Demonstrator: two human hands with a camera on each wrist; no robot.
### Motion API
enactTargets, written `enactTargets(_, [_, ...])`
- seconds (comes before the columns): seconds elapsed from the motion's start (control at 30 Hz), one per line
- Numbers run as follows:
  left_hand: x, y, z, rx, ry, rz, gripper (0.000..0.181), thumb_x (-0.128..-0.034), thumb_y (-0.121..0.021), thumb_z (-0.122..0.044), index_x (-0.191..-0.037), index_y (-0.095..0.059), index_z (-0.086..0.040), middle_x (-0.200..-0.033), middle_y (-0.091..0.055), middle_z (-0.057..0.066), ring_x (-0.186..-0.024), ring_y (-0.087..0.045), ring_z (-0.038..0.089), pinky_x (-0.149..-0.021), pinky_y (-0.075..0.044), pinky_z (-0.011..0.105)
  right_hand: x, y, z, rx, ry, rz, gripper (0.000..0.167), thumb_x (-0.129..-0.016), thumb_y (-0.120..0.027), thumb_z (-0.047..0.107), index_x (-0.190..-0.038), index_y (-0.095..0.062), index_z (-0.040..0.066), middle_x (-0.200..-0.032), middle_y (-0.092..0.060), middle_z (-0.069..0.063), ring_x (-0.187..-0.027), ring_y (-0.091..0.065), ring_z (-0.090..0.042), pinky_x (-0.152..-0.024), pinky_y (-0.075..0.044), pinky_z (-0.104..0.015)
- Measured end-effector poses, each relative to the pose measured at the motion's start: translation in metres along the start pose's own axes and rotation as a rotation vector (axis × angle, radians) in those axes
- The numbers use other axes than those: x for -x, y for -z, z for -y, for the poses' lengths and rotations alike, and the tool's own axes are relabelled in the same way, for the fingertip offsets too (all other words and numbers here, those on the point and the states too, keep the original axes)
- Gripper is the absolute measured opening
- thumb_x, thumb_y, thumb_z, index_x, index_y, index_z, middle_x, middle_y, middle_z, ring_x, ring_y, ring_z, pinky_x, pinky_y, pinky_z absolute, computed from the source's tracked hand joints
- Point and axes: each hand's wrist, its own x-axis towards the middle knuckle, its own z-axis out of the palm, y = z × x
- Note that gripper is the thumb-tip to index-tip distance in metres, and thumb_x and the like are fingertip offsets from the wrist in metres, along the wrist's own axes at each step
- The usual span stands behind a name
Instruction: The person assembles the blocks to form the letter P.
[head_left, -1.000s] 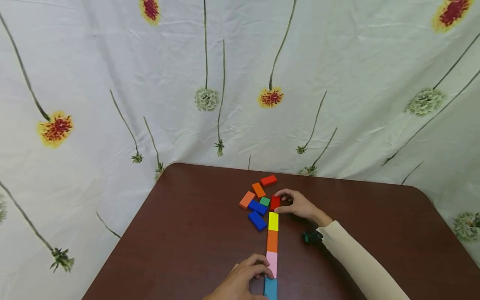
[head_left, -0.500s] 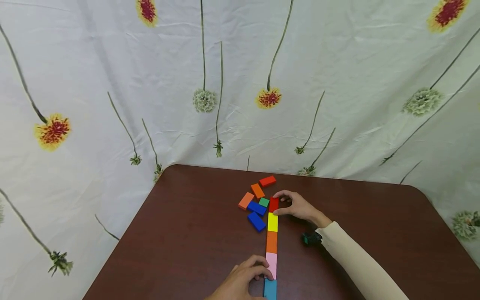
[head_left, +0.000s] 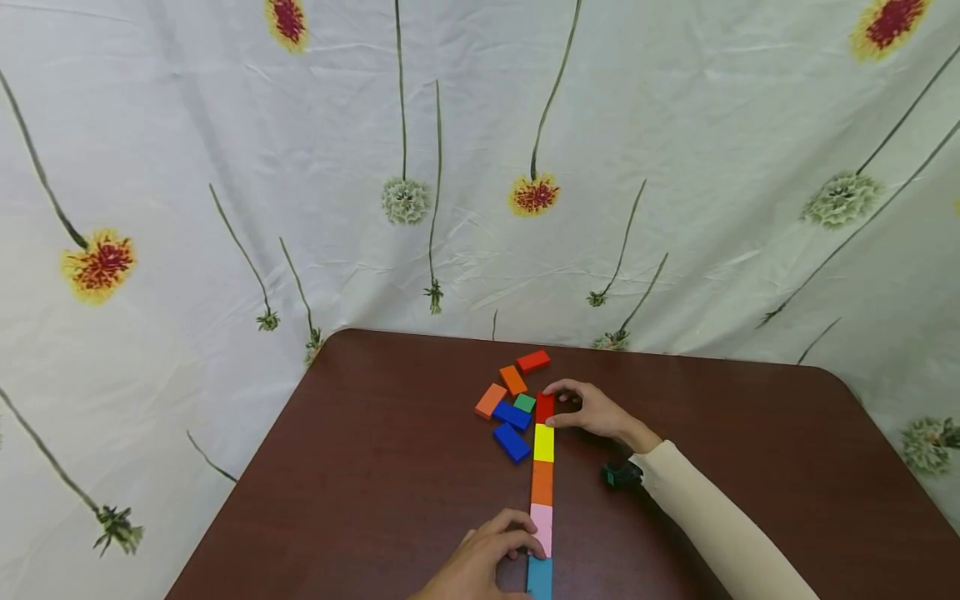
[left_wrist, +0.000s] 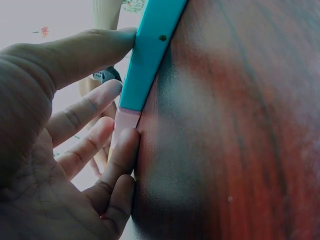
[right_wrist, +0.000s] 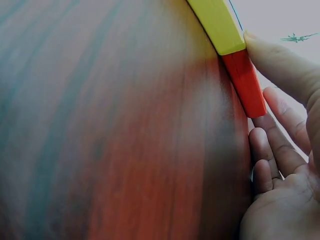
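Observation:
A straight row of flat wooden blocks lies on the dark table. From near to far they are light blue (head_left: 540,578), pink (head_left: 543,533), orange (head_left: 542,483), yellow (head_left: 544,442) and red (head_left: 544,408). My right hand (head_left: 597,412) pinches the red block at the far end, thumb by its joint with the yellow one, index finger at its far edge. At the near end, my left hand (head_left: 480,554) has thumb and index finger curled over the light blue block, and other fingertips touch the pink block (left_wrist: 125,120). Neighbouring blocks appear to touch end to end.
Left of the row's far end lie loose blocks: two blue ones (head_left: 512,442), a small green one (head_left: 524,403), two orange ones (head_left: 513,380) and a red one (head_left: 533,361). A flowered cloth (head_left: 480,167) hangs behind the table (head_left: 360,467).
The red block has shifted slightly left with my right hand, into line with the yellow block. My left hand stays in place; the view has drifted slightly.

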Motion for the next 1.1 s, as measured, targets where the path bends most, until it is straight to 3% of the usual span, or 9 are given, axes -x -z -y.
enactTargets(0.17, [0.001,0.0,0.0,-0.002,0.003,0.006,0.034,-0.0825,-0.083,-0.031,-0.113,-0.069,-0.027,-0.129,-0.05,-0.009,-0.097,-0.05,-0.002,-0.078,-0.032,0.032,0.001,-0.001,0.0,-0.006,0.004,-0.003,0.047,-0.087,-0.079,0.023,-0.129,-0.062,0.008,-0.131,-0.059,-0.013,-0.114,-0.051,-0.03,-0.097,-0.041,-0.047])
enactTargets(0.43, [0.002,-0.001,0.002,-0.022,0.013,-0.005,0.034,-0.0816,-0.084,-0.033,-0.112,-0.07,-0.028,-0.129,-0.05,-0.012,-0.096,-0.049,-0.003,-0.078,-0.032,0.033,0.0,-0.004,-0.001,0.017,0.003,0.001,0.047,-0.087,-0.08,0.026,-0.127,-0.063,0.011,-0.128,-0.061,-0.009,-0.109,-0.051,-0.025,-0.093,-0.043,-0.04])
enactTargets(0.77, [0.0,-0.002,-0.002,-0.015,0.063,-0.002,0.032,-0.0815,-0.084,-0.026,-0.11,-0.069,-0.03,-0.127,-0.049,-0.015,-0.095,-0.049,-0.003,-0.081,-0.033,0.034,-0.001,0.003,0.002,-0.021,-0.004,-0.015,0.05,-0.088,-0.079,0.026,-0.131,-0.06,0.01,-0.129,-0.06,-0.011,-0.108,-0.051,-0.026,-0.092,-0.043,-0.039])
enactTargets(1.0, [0.0,-0.001,-0.001,-0.003,0.058,0.0,0.031,-0.0818,-0.084,-0.03,-0.11,-0.07,-0.029,-0.127,-0.05,-0.013,-0.095,-0.048,-0.003,-0.08,-0.032,0.034,-0.006,0.009,0.004,-0.082,-0.016,-0.009,0.043,-0.093,-0.072,0.018,-0.13,-0.06,0.001,-0.119,-0.061,-0.02,-0.097,-0.054,-0.027,-0.083,-0.045,-0.035])
enactTargets(1.1, [-0.001,0.0,-0.001,-0.01,0.049,-0.008,0.031,-0.0816,-0.084,-0.032,-0.11,-0.071,-0.029,-0.127,-0.05,-0.013,-0.094,-0.048,-0.003,-0.08,-0.032,0.034,-0.014,0.016,0.007,-0.084,-0.041,-0.023,0.039,-0.093,-0.072,0.02,-0.127,-0.063,0.003,-0.12,-0.062,-0.019,-0.093,-0.056,-0.026,-0.081,-0.046,-0.034])
